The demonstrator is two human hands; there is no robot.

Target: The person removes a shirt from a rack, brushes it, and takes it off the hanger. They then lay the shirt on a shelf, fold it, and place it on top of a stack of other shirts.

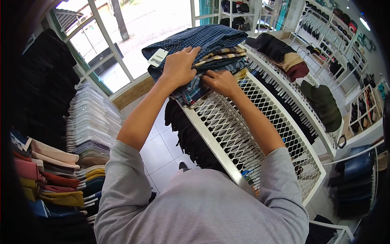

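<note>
A stack of folded shirts (203, 51) on the white mesh rack (239, 130) is pressed flat by the left hand (178, 67) and pinched at its edge by the right hand (221, 82); bare mesh lies alongside.

The white tag (158, 57) on the folded plaid shirt (195, 38) bears print too small to read.

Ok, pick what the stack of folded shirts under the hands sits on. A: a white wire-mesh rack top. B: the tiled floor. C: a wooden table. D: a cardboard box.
A: the stack of folded shirts, under the left hand and right hand, rests on the white wire-mesh rack top.
</note>
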